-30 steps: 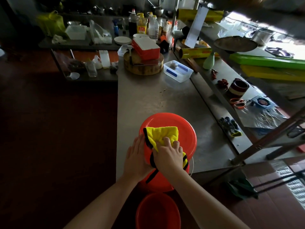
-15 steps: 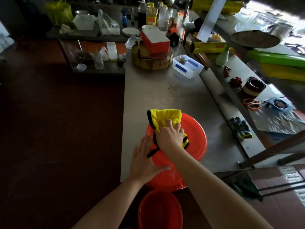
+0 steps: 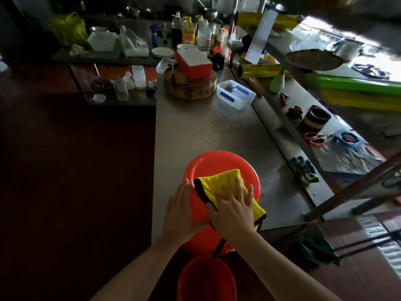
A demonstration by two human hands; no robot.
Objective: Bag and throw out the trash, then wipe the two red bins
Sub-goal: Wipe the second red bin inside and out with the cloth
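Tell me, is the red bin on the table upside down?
Bottom up. The red bin shows its flat round base on top, and the right hand presses a yellow cloth flat on it.

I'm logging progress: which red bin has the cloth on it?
The upturned red bin on the table, with the yellow cloth under the right hand; the other bin sits below, open end up, untouched.

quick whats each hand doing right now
Left hand: open, flat against the side of the red bin.
Right hand: open, fingers spread, pressing the yellow cloth onto it.
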